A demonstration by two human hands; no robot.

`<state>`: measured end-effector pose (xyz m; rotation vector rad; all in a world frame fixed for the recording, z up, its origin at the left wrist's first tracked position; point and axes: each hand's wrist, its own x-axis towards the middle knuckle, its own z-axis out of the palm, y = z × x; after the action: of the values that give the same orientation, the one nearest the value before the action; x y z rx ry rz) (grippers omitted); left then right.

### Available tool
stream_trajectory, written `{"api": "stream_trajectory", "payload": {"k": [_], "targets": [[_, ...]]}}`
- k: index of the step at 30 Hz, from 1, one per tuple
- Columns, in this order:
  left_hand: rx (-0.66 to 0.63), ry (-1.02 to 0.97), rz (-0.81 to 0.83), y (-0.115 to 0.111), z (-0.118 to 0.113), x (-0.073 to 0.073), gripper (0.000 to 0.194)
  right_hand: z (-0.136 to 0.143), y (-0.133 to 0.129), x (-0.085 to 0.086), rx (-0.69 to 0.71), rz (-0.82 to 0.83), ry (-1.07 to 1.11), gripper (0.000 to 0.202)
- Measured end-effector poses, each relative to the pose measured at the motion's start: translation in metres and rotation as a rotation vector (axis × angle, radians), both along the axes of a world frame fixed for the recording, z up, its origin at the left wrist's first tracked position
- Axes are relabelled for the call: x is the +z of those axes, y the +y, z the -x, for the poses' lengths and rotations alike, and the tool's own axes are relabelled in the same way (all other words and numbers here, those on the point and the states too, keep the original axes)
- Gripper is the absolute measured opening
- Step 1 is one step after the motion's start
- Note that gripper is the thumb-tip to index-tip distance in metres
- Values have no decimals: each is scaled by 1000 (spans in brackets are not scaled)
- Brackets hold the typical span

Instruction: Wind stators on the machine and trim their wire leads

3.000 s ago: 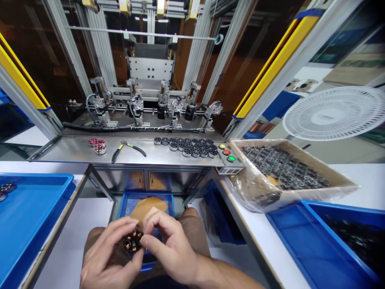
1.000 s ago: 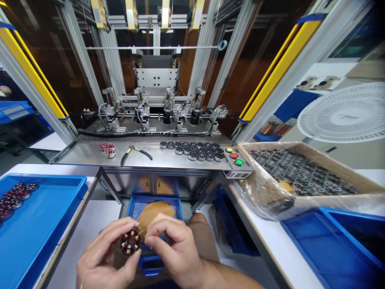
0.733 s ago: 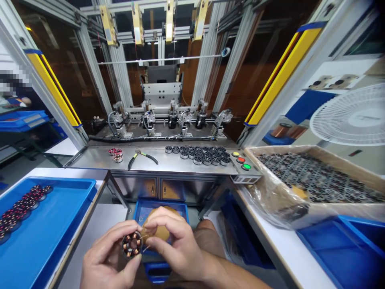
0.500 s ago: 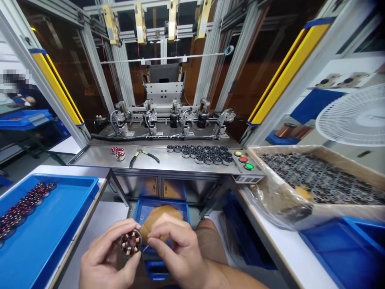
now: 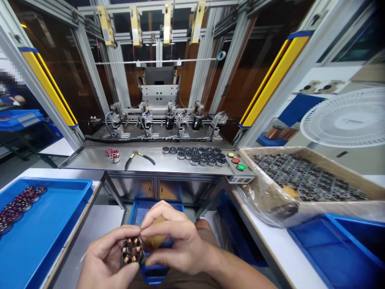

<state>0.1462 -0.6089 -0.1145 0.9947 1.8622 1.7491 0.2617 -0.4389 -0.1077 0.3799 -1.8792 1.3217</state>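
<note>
My left hand [image 5: 105, 257] grips a wound motor stator [image 5: 132, 251], a dark ring with copper coils facing up at me. Its thumb presses the lower rim and its fingers reach over the top. My right hand [image 5: 176, 239] is bent around the stator's right side, index fingertip at the upper rim by my left fingertips, thumb at the lower right edge. A thin pale strand [image 5: 80, 260] shows at the left of my left hand. Any wire end between my right fingers is too small to make out.
Cutting pliers [image 5: 138, 158] lie on the metal ledge between a few red-and-copper stators [image 5: 114, 157] and several dark stators [image 5: 198, 155]. A blue tray [image 5: 60, 208] with stators stands left. On the right are control buttons [image 5: 236, 160], a lined carton of parts [image 5: 270, 204] and a fan [image 5: 355, 120].
My right hand has gone from pinching a thin wire end beside the stator to touching the stator's right rim. The stator has shifted slightly down; the view has swung a little right.
</note>
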Motion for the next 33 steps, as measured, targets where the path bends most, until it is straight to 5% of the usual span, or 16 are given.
{"api": "stream_trajectory", "payload": {"k": [8, 13, 17, 21, 26, 29, 33], "targets": [[-124, -448, -21, 6, -14, -6, 46, 10, 9, 12, 142, -203, -8, 22], [-82, -540, 21, 11, -22, 4, 48, 1, -2, 2, -26, -166, 77, 12], [27, -420, -50, 13, -22, 2, 43, -5, -20, -11, -292, -107, 206, 21], [62, 6, -196, 12, -19, -4, 31, -4, -36, -18, -494, -59, 278, 34], [123, 273, -242, 12, -19, -7, 41, -2, -47, -20, -514, 63, 241, 20], [139, 290, -242, 11, -21, -11, 40, 0, -54, -22, -497, 171, 160, 7], [173, 231, -252, 10, -27, -19, 36, 3, -59, -26, -474, 300, 84, 19]]}}
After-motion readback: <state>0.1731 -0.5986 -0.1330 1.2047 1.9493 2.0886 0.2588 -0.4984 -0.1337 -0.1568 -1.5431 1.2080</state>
